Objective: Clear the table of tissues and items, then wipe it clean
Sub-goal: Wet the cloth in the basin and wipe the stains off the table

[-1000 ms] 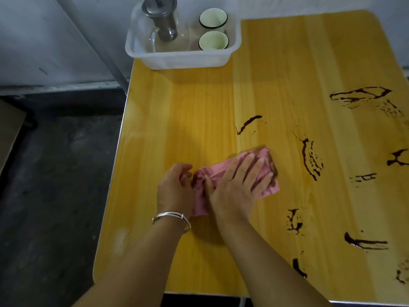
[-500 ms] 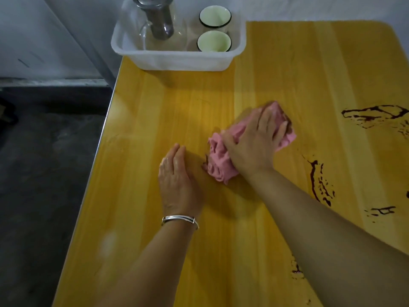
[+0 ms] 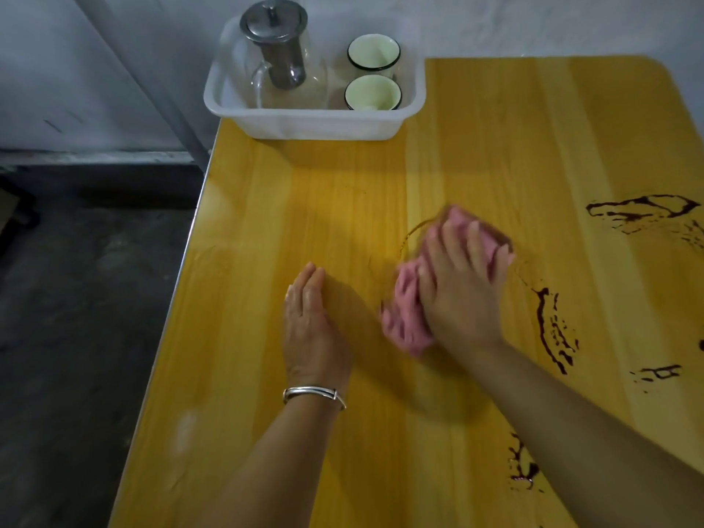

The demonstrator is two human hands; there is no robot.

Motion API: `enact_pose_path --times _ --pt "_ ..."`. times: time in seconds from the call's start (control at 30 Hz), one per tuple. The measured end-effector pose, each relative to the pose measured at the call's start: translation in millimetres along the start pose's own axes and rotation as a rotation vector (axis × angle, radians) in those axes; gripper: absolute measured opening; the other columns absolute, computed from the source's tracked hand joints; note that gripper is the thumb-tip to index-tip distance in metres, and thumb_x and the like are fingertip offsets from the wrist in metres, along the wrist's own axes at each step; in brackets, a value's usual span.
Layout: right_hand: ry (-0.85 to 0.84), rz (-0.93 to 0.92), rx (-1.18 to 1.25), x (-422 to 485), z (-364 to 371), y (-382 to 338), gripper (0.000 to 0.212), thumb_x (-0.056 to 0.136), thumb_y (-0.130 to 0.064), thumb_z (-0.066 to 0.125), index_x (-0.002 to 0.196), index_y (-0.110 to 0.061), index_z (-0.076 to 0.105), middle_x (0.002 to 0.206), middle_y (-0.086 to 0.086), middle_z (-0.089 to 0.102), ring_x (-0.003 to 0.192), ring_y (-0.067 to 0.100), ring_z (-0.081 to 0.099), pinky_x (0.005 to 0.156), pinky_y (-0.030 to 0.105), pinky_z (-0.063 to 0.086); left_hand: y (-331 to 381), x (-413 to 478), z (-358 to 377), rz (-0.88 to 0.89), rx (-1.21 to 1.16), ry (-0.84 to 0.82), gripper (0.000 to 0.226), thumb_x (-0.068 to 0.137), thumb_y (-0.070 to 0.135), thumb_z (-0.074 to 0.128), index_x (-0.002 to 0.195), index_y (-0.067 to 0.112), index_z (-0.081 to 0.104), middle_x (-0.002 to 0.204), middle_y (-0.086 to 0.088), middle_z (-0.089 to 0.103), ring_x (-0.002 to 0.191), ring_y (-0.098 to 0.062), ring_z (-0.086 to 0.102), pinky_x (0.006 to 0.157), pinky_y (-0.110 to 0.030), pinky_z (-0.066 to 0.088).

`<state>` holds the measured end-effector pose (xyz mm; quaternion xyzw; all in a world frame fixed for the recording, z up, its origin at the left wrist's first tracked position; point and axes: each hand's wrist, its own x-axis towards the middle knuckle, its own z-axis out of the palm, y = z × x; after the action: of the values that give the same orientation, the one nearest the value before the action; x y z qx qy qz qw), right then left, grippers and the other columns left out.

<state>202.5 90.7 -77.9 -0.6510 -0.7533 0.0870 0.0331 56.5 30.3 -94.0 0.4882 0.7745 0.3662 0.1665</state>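
Left hand [image 3: 310, 329] has let go of the rag since a second ago and now just lies flat on the table [image 3: 266, 222], fingers [image 3: 310, 280] straight and together, holding nothing. Meanwhile the right hand [image 3: 457, 291] has shoved the rag up over that dark streak that was sitting beyond it, and only a faint curved smear shows off the fingertips now.

Biggest thing is the yellow wood-look table. A white plastic bin [image 3: 316, 125] sits at its far corner, well beyond both sets of fingers. It holds a glass teapot [image 3: 282, 59] with a steel lid, plus two pale cups [image 3: 373, 51] [image 3: 372, 94] beside it.

The pink rag [image 3: 407, 322] is bunched under the right palm, with that hand's fingers [image 3: 451, 238] spread out straight on top. They're pressing it down, not curling round it. It's blurry, so I'd guess mid-swipe.

Dark spill marks [image 3: 552, 329] are just right of those fingers, with more well off to the right and nearer the person. So clearing looks done and the wiping maybe halfway.

Handling-wise, the rag looks soft, light and floppy, probably damp. It'll bunch and slip if you push from one edge, so I'd keep a flat palm on the middle of the wad.

Silver bangle [image 3: 314, 393] on the left wrist, fwiw.
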Motion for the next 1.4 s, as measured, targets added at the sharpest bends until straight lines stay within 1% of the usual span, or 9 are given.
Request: enact_pose_path --times 0.1,0.27,0.37,0.47,0.63,0.8,0.93,1.2,1.4 --pt "-0.035 0.147 0.096 46 2 -24 0.058 0.099 -0.041 0.018 0.15 -0.014 0.013 0.159 0.007 0.003 0.145 0.026 -0.011 0.109 0.054 -0.018 -1 2 0 0.018 -0.021 0.024 0.053 0.078 -0.005 0.028 0.125 -0.001 0.05 0.135 -0.015 0.048 0.126 -0.034 0.044 0.107 -0.048 0.036" --pt "0.057 -0.373 0.062 15 23 -50 0.055 0.088 -0.039 0.034 0.131 -0.011 0.052 0.141 0.009 0.048 0.136 0.027 0.037 0.113 0.057 0.011 -3 2 -4 0.042 -0.102 0.036 0.055 0.083 0.023 0.024 0.123 -0.004 0.05 0.131 -0.02 0.049 0.12 -0.032 0.047 0.102 -0.02 0.03" --pt "0.021 -0.582 0.053 -20 21 -18 0.048 0.087 -0.038 0.041 0.127 -0.019 0.058 0.137 0.001 0.054 0.133 0.022 0.042 0.109 0.053 0.019 -8 1 -4 0.052 -0.101 0.034 0.049 0.086 0.015 0.024 0.125 -0.002 0.049 0.132 -0.017 0.047 0.121 -0.025 0.045 0.102 -0.01 0.026" --pt "0.014 -0.447 0.04 -28 9 8 0.05 0.091 -0.045 0.032 0.135 -0.025 0.047 0.145 -0.002 0.042 0.14 0.019 0.026 0.114 0.051 0.011 -8 1 -1 0.043 -0.077 0.041 0.043 0.086 -0.001 0.03 0.125 0.0 0.049 0.133 -0.015 0.048 0.121 -0.024 0.045 0.1 -0.002 0.021" --pt "0.025 0.058 0.084 45 7 -26 0.06 0.096 -0.043 0.023 0.149 -0.016 0.016 0.159 0.002 0.008 0.146 0.021 -0.005 0.112 0.053 -0.012 -3 3 -1 0.039 -0.084 0.028 0.052 0.083 0.014 0.023 0.125 0.0 0.05 0.133 -0.015 0.048 0.122 -0.028 0.047 0.102 -0.007 0.023" --pt "0.058 -0.342 0.117 40 25 -73 0.058 0.091 -0.04 0.03 0.135 -0.008 0.047 0.145 0.009 0.044 0.14 0.027 0.031 0.111 0.058 0.009 2 3 -5 0.06 -0.134 0.029 0.059 0.078 0.028 0.03 0.124 -0.002 0.052 0.13 -0.016 0.05 0.121 -0.029 0.048 0.102 -0.036 0.041" --pt "0.098 -0.56 0.079 17 23 -36 0.047 0.084 -0.037 0.04 0.121 -0.019 0.063 0.131 0.001 0.059 0.13 0.024 0.047 0.111 0.054 0.02 1 2 -7 0.032 -0.098 0.03 0.059 0.081 0.031 0.026 0.124 -0.001 0.051 0.132 -0.016 0.049 0.121 -0.028 0.049 0.103 -0.029 0.037" --pt "0.031 0.068 0.136 75 11 -46 0.064 0.095 -0.04 0.034 0.148 -0.009 0.016 0.158 0.012 0.001 0.146 0.027 -0.007 0.112 0.06 -0.009 -2 1 -3 0.04 -0.096 0.047 0.064 0.074 0.017 0.018 0.129 0.002 0.046 0.137 -0.013 0.045 0.125 -0.022 0.043 0.103 -0.012 0.027" --pt "-0.03 -0.455 0.188 92 27 -96 0.055 0.092 -0.034 0.039 0.141 -0.012 0.038 0.152 0.009 0.03 0.145 0.024 0.016 0.113 0.052 -0.006 -8 4 -2 0.056 -0.156 0.095 0.064 0.071 0.01 0.022 0.129 -0.002 0.045 0.138 -0.015 0.042 0.128 -0.02 0.037 0.106 -0.007 0.026"
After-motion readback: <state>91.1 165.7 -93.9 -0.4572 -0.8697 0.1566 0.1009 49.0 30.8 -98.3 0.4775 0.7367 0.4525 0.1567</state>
